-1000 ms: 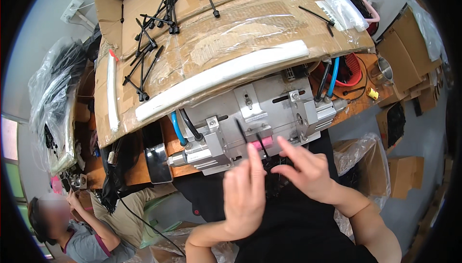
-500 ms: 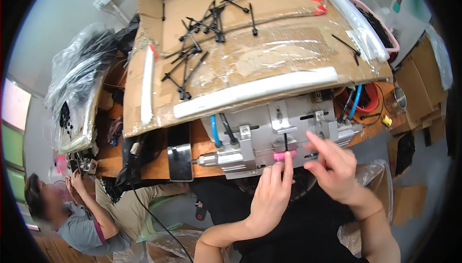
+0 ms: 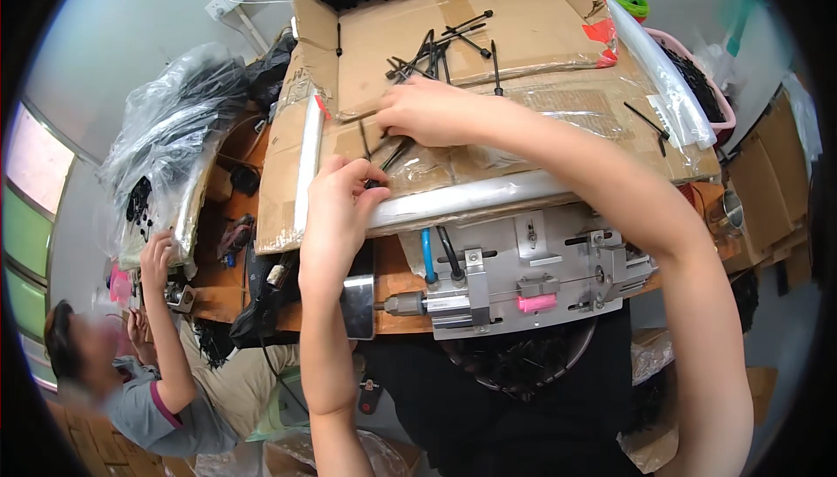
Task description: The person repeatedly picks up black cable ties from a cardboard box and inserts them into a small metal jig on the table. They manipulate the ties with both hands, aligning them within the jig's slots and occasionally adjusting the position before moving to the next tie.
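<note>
My left hand (image 3: 342, 202) is at the near left edge of the cardboard sheet, thumb and fingertips closed on the dark head of a thin black rod (image 3: 397, 154). The rod slants up from there toward my right hand (image 3: 429, 112). That hand reaches across from the right, its fingers curled down at the loose black rods (image 3: 436, 51) with knobbed ends; what lies under its fingertips is hidden. Below the cardboard, away from both hands, is a metal clamping fixture (image 3: 532, 241) with a pink block (image 3: 537, 303) at its front.
A cardboard box (image 3: 471, 6) holds a black heap at its back. White padding (image 3: 471, 200) lines the cardboard's near edge. A phone (image 3: 358, 307) lies left of the fixture. Blue tubing (image 3: 428, 255) rises from the fixture. At the left sits another person (image 3: 161, 390).
Both hands have moved from the fixture up to the rods on the cardboard. The black rod that stood at the pink block is gone from there. My left hand now pinches a rod.
</note>
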The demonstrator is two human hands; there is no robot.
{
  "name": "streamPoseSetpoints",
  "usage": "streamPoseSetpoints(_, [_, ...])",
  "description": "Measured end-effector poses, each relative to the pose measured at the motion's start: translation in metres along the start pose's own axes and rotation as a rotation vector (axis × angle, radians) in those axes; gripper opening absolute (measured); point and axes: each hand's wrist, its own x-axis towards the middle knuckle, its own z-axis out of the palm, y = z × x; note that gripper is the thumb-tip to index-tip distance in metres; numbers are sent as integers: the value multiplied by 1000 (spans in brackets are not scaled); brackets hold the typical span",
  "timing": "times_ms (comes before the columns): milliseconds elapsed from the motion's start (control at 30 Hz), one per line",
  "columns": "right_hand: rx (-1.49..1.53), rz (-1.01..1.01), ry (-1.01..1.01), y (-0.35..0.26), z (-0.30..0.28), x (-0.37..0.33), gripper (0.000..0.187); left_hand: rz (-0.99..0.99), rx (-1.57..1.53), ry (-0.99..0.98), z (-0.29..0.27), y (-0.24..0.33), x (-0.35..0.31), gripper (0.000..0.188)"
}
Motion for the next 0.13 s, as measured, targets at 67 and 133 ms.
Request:
streamPoseSetpoints(67, [79,76,-9,8,-13,-44,11,67,-2,-60,6,13,4,18])
streamPoseSetpoints(133, [132,127,-44,17,-21,-75,13,92,-70,-149,11,26,9,17])
